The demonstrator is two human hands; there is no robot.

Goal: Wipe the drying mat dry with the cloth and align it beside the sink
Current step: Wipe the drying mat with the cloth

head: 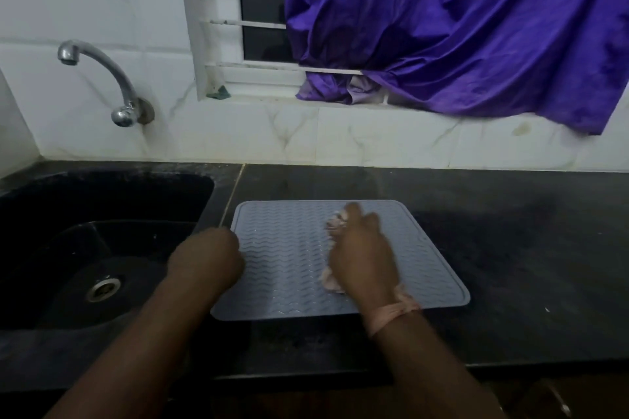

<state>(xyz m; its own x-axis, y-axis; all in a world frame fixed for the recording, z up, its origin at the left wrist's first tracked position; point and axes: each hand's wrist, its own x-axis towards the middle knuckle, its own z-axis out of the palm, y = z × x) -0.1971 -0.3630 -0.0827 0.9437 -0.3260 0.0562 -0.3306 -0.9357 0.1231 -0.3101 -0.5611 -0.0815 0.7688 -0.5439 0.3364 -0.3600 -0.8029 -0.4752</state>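
A grey drying mat with a wavy ribbed surface lies flat on the black countertop, just right of the black sink. My right hand sits on the middle of the mat and holds a crumpled pale cloth, which shows above and below the hand. My left hand rests at the mat's left edge with its fingers curled under; the frame does not show whether they grip the edge. Both hands are blurred.
A chrome tap juts from the white tiled wall above the sink. A purple curtain hangs over the window sill behind the counter. Dark countertop stretches to the right of the mat. The counter's front edge runs below my forearms.
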